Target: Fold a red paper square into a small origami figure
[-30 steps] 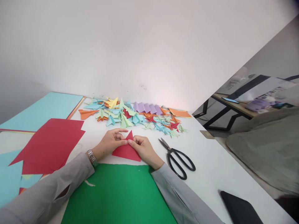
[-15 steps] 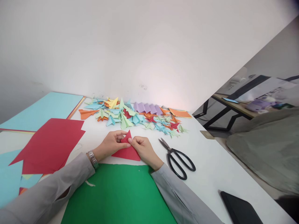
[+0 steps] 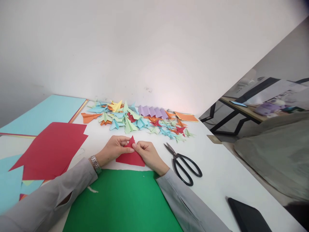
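Between both hands is a small piece of red paper (image 3: 131, 158), folded to a point at the top, its lower edge wide and nearly straight. My left hand (image 3: 116, 148) grips its upper left side, thumb in front and fingers behind. From the right, my right hand (image 3: 147, 154) pinches the same paper near the tip, with the two thumbs close together. The far layers of the fold are hidden by the fingers. Just below the paper lies a green sheet (image 3: 123, 199), under my forearms.
Black-handled scissors (image 3: 181, 164) lie right of my right hand. Folded paper planes (image 3: 130, 124) are heaped by the wall, beside a pleated purple paper (image 3: 152, 111). Red sheets (image 3: 55, 148) and a light blue stack (image 3: 48, 112) are at left; a black flat device (image 3: 248, 214) sits front right.
The red paper's tip sits slightly lower and a little further left, and the left fingers have shifted slightly on it. Both hands keep their hold; everything else stays put.
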Action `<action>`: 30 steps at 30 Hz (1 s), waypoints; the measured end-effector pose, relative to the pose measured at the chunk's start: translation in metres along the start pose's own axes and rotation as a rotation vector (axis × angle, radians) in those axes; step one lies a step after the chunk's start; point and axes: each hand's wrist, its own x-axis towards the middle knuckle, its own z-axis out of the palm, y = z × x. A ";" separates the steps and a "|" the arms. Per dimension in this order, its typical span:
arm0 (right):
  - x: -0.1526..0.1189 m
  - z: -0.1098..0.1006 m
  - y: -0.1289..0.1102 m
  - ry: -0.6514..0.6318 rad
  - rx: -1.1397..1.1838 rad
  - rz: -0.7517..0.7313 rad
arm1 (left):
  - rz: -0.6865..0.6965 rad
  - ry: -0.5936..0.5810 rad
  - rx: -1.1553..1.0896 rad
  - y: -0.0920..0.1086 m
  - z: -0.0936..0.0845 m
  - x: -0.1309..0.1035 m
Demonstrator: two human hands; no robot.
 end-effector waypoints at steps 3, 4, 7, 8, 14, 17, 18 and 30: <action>0.001 0.000 0.001 0.036 0.043 0.013 | 0.014 0.109 -0.001 0.000 0.001 0.000; 0.001 0.000 0.001 0.052 0.050 0.009 | 0.017 0.119 -0.016 0.000 0.001 0.000; 0.001 0.001 0.002 0.084 0.062 -0.005 | 0.025 0.110 -0.081 0.000 -0.001 0.000; 0.001 0.001 0.002 0.084 0.068 -0.005 | 0.028 0.109 -0.098 0.000 -0.001 0.000; -0.001 0.000 0.001 0.063 0.101 0.009 | 0.063 0.104 -0.114 0.000 -0.002 0.002; 0.000 -0.001 0.002 0.050 0.086 -0.013 | 0.076 0.117 -0.084 -0.002 -0.003 0.003; 0.000 -0.001 0.002 0.053 0.071 -0.022 | 0.075 0.116 -0.081 -0.002 -0.003 0.003; 0.000 0.000 -0.001 0.075 0.132 0.027 | 0.102 0.133 -0.047 -0.003 -0.002 0.003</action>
